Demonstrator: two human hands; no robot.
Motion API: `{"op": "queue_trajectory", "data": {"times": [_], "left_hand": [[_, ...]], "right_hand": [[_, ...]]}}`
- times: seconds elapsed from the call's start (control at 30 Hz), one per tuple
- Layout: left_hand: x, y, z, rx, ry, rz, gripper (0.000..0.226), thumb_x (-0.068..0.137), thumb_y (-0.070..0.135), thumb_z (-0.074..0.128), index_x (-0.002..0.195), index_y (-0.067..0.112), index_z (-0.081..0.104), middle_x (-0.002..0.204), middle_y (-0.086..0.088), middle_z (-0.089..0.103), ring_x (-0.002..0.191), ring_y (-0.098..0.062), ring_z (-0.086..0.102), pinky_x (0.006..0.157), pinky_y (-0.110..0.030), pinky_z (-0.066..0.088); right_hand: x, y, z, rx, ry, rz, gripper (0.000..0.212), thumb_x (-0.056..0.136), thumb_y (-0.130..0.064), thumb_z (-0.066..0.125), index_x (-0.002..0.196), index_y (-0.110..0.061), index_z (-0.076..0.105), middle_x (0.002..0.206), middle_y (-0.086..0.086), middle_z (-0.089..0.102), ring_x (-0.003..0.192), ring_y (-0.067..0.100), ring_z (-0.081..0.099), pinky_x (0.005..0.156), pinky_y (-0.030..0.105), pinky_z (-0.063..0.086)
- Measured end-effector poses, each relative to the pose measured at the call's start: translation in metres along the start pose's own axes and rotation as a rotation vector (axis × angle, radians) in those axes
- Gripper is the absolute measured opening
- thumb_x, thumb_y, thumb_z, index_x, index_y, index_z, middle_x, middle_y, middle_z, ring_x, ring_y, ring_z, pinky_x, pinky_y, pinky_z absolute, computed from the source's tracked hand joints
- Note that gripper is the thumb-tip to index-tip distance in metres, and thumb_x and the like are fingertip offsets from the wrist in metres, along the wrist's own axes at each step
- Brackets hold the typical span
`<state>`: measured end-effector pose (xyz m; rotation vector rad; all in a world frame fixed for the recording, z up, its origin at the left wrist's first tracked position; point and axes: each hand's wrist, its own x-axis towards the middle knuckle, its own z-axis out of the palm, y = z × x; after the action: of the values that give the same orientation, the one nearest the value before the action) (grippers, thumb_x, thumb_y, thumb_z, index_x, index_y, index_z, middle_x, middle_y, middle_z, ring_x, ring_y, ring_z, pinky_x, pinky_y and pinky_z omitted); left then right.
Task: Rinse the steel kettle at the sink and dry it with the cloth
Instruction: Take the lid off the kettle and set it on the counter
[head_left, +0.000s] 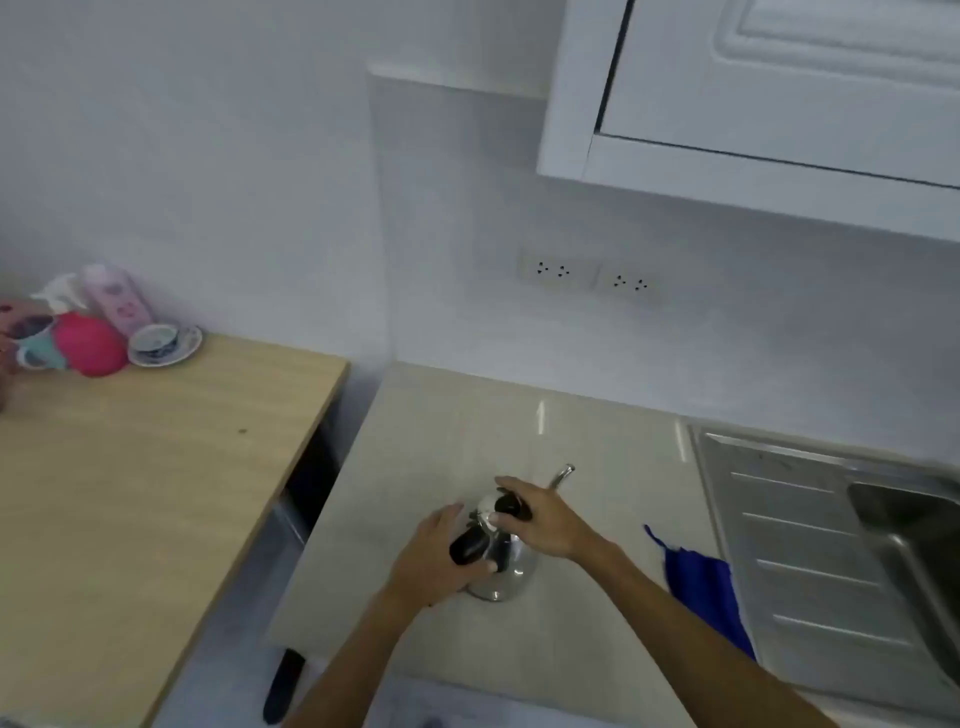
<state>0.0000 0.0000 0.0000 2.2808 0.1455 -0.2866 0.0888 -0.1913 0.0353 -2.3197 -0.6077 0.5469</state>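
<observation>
Steel kettle (501, 574): stands on beige worktop (447, 441), nr front edge, mid-width; spout (561, 475) points to back wall.
L hand (439, 556): fingers curled round black handle (470, 545), grasping it.
R hand (540, 525): fingers closed on black lid knob (506, 505), atop kettle.
Blue cloth (704, 587): lies at worktop's R edge, touching drainboard (800, 545); apart from kettle.
Sink basin (904, 525): far R, past drainboard.
Wooden table (135, 467): L of worktop, gap between; cups, saucer (165, 344), pink ball, bottles at its back L corner.
Above: wall cabinet (769, 104) over sink side; 2 sockets (592, 275) on back wall.
Open room: worktop bare behind kettle & to its R as far as cloth.
</observation>
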Motion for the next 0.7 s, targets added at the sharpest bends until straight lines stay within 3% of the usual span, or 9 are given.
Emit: {"op": "queue_trajectory", "data": {"times": [0.1, 0.17, 0.4, 0.47, 0.57, 0.7], "left_hand": [[0.01, -0.01, 0.013, -0.059, -0.004, 0.027, 0.088, 0.061, 0.068, 0.079, 0.135, 0.038, 0.041, 0.132, 0.013, 0.054, 0.121, -0.013, 0.054, 0.099, -0.039, 0.051], [0.016, -0.02, 0.02, -0.09, -0.017, 0.024, 0.081, 0.057, 0.066, 0.081, 0.125, 0.043, 0.043, 0.12, 0.015, 0.057, 0.109, -0.009, 0.058, 0.09, -0.038, 0.055], [0.022, -0.018, 0.021, -0.17, 0.024, 0.106, 0.077, 0.064, 0.049, 0.083, 0.129, 0.044, 0.042, 0.121, 0.021, 0.054, 0.113, -0.003, 0.056, 0.094, -0.031, 0.053], [0.024, -0.021, 0.024, -0.201, 0.047, 0.112, 0.074, 0.067, 0.047, 0.082, 0.131, 0.045, 0.043, 0.122, 0.021, 0.057, 0.114, -0.004, 0.057, 0.096, -0.032, 0.052], [0.028, -0.027, 0.032, -0.214, 0.051, 0.128, 0.082, 0.071, 0.064, 0.076, 0.139, 0.03, 0.047, 0.129, 0.01, 0.061, 0.118, -0.009, 0.059, 0.1, -0.038, 0.052], [0.034, -0.036, 0.037, -0.182, 0.037, 0.111, 0.094, 0.07, 0.074, 0.07, 0.145, 0.021, 0.045, 0.135, 0.004, 0.059, 0.122, -0.013, 0.058, 0.103, -0.04, 0.05]], "right_hand": [[0.004, 0.0, 0.002, 0.033, 0.075, 0.028, 0.065, 0.084, -0.056, 0.067, 0.138, -0.023, 0.053, 0.134, -0.007, 0.06, 0.124, 0.006, 0.054, 0.109, 0.025, 0.04], [0.002, 0.001, 0.002, 0.004, 0.117, 0.042, 0.065, 0.081, -0.06, 0.068, 0.134, -0.024, 0.057, 0.128, -0.007, 0.064, 0.117, 0.004, 0.057, 0.102, 0.019, 0.042], [0.006, -0.002, 0.027, 0.076, 0.274, 0.11, 0.054, 0.083, -0.06, 0.066, 0.117, -0.02, 0.056, 0.108, -0.008, 0.064, 0.099, 0.004, 0.06, 0.086, 0.016, 0.047], [0.01, -0.004, 0.038, 0.124, 0.392, 0.121, 0.049, 0.084, -0.058, 0.065, 0.112, -0.019, 0.06, 0.104, -0.01, 0.066, 0.099, 0.001, 0.06, 0.084, 0.015, 0.048], [0.014, -0.005, 0.053, 0.13, 0.588, 0.078, 0.041, 0.089, -0.053, 0.06, 0.107, -0.017, 0.07, 0.103, -0.012, 0.068, 0.096, 0.002, 0.063, 0.086, 0.02, 0.052], [0.018, -0.006, 0.055, 0.11, 0.651, 0.056, 0.024, 0.095, -0.037, 0.061, 0.098, -0.016, 0.073, 0.099, -0.006, 0.072, 0.088, 0.007, 0.065, 0.08, 0.025, 0.054]]}}
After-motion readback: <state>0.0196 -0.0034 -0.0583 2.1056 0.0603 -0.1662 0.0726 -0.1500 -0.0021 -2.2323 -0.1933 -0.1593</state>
